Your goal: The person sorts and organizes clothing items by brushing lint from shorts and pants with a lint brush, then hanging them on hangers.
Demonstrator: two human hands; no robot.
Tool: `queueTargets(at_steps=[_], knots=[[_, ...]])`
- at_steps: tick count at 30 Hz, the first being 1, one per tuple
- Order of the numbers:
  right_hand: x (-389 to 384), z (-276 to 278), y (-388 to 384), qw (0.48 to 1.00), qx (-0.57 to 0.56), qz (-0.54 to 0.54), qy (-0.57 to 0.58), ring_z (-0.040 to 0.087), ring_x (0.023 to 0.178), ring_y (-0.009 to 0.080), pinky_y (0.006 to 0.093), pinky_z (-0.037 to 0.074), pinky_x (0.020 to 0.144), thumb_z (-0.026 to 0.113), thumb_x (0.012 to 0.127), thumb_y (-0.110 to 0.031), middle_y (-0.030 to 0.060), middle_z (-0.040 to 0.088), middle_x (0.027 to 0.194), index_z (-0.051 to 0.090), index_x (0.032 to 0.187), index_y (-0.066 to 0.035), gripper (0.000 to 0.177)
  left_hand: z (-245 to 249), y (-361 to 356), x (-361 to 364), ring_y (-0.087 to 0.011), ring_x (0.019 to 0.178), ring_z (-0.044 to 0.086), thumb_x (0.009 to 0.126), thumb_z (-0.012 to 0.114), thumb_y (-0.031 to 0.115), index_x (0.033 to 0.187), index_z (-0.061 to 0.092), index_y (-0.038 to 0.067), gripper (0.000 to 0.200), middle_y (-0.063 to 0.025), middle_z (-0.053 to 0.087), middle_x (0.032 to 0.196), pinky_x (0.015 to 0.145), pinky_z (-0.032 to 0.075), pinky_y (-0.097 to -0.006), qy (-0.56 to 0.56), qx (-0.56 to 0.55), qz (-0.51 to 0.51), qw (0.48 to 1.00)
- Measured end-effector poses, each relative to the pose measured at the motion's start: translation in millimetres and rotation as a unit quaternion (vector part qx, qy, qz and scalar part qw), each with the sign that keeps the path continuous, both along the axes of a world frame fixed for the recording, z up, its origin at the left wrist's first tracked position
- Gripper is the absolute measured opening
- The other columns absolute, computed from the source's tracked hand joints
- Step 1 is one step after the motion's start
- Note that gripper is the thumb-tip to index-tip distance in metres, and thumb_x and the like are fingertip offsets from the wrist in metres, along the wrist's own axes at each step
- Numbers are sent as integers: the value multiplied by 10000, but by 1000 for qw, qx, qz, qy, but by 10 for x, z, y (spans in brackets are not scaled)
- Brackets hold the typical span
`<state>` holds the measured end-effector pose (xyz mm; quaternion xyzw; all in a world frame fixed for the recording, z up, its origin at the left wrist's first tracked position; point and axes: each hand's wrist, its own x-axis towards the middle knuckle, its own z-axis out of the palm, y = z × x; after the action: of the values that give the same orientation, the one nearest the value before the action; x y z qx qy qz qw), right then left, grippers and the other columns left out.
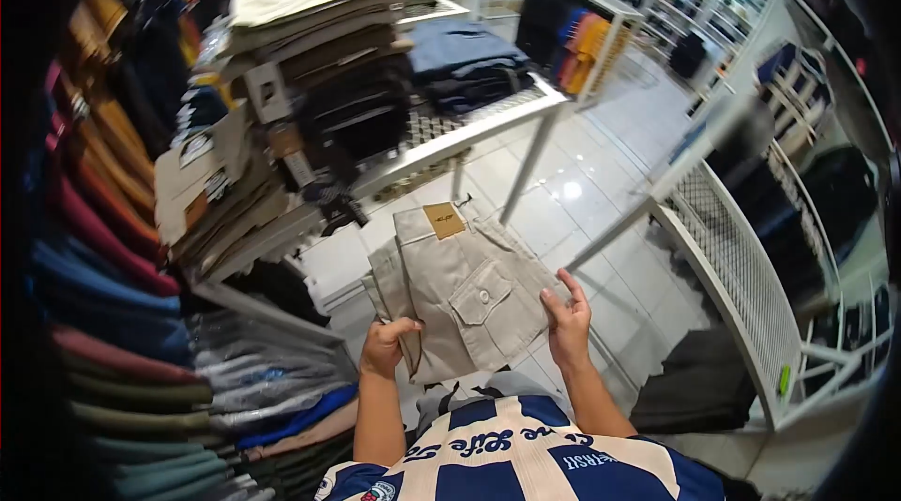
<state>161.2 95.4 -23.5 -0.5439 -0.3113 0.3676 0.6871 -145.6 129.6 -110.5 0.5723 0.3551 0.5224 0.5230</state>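
Note:
A folded pair of beige trousers hangs in front of my body, with a tan label at the waistband and a buttoned flap pocket facing up. My left hand grips its lower left edge, thumb on top and fingers underneath. On the opposite side, my right hand holds the right edge, its thumb against the cloth and a finger extended upward. Beyond the trousers, a tall stack of folded trousers with hanging tags rests on a white mesh-topped table.
Folded blue jeans lie beside the stack. Hanging garments line the left, above plastic-wrapped clothes. A white mesh rack stands at right, near a dark folded pile. Tiled floor runs between the tables.

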Motion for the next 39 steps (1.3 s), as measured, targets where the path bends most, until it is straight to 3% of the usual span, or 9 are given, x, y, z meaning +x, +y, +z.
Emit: queueTargets(at_steps=[2,6,9,13,20,28,32,33,39], knots=[[350,75,-181,977,-33,70,201,638,1153,192,344,492,1046,751,901,-39,162,675,1262,570,1347,53,491,129,114,338,-262,919,723,785,610,-85,1021,722,-78,261,-142,751,997,852,572,-372,-140,-199,-44,969],[777,123,-564,992,1,-4,122,680,1031,149,280,545,934,760,932,-77,154,701,1209,568,1365,70,495,-167,358,806,-260,992,714,801,648,-22,1156,687,-58,359,-145,735,1100,901,560,-369,-62,-90,-157,982],[1240,212,-958,993,21,-76,83,681,1004,132,260,537,897,769,936,-92,138,714,1182,593,1347,56,471,1108,75,1750,-179,870,699,864,745,19,1153,696,8,293,-49,725,963,818,559,-323,-276,-270,-179,905],[2029,379,-1585,986,31,-163,2,647,945,77,218,506,836,770,943,-119,85,717,1107,626,1318,35,430,1327,-36,2833,-150,891,693,889,804,140,1278,622,10,449,-46,729,1024,805,559,-307,-87,-176,-157,968],[3810,745,-2412,937,57,-324,-114,600,983,92,240,469,900,759,941,-120,23,677,1106,668,1287,2,378,1616,-628,4650,-136,889,694,881,824,128,1225,650,-57,427,-97,738,1079,803,569,-297,-100,-133,-284,944],[5878,1262,-2458,949,-74,-273,-139,626,1232,235,321,470,1054,775,923,-225,167,665,1346,621,1351,23,518,1575,-884,6073,-116,902,664,901,818,238,1143,693,-65,408,-77,740,985,785,518,-251,-60,-145,-290,944],[5925,820,-2625,808,-262,-332,-409,550,1354,391,420,430,1130,796,865,-417,262,580,1438,536,1441,28,773,1238,-808,6161,-209,747,727,942,702,509,1067,770,2,526,-106,754,778,707,540,-327,330,40,-319,888],[5759,702,-2767,853,-238,-295,-360,551,1351,378,434,432,1129,791,866,-415,253,570,1451,560,1422,14,739,1141,-835,6115,-261,730,739,946,639,589,1055,780,39,577,-130,762,812,719,550,-366,322,79,-311,891],[4238,193,-3144,722,-253,-522,-376,545,1260,387,466,454,1049,802,880,-266,221,572,1322,605,1360,-40,567,1194,-882,6105,-226,723,737,972,665,512,1045,742,-16,538,-145,753,815,685,561,-329,294,18,-312,903]])
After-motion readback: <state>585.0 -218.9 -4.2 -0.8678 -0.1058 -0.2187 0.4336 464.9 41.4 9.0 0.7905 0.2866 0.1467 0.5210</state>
